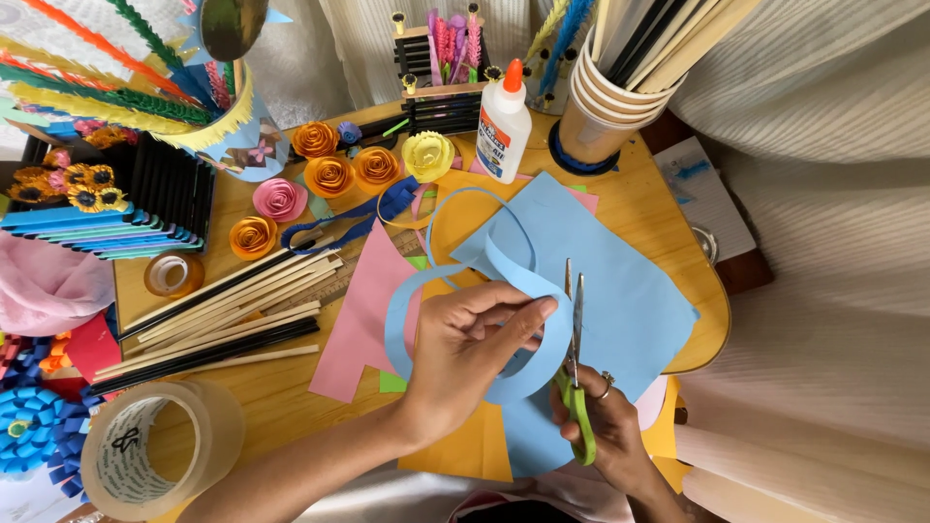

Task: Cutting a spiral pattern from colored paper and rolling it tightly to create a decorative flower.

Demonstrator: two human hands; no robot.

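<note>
My left hand [465,349] pinches a curling spiral strip of light blue paper [504,261] between thumb and fingers above the wooden table [281,387]. My right hand [605,421] grips green-handled scissors [574,339], blades pointing away from me and slightly apart, right beside the strip's outer edge. Under both hands lie a light blue sheet [630,291], an orange sheet [465,446] and a pink sheet [363,320].
Rolled paper roses [329,174] in orange, pink and yellow, a white glue bottle [504,121], a paper cup of sticks [605,97], loose wooden sticks [223,320], a large tape roll [155,450], a small tape roll [174,274], and stacked paper crafts [107,213] at left.
</note>
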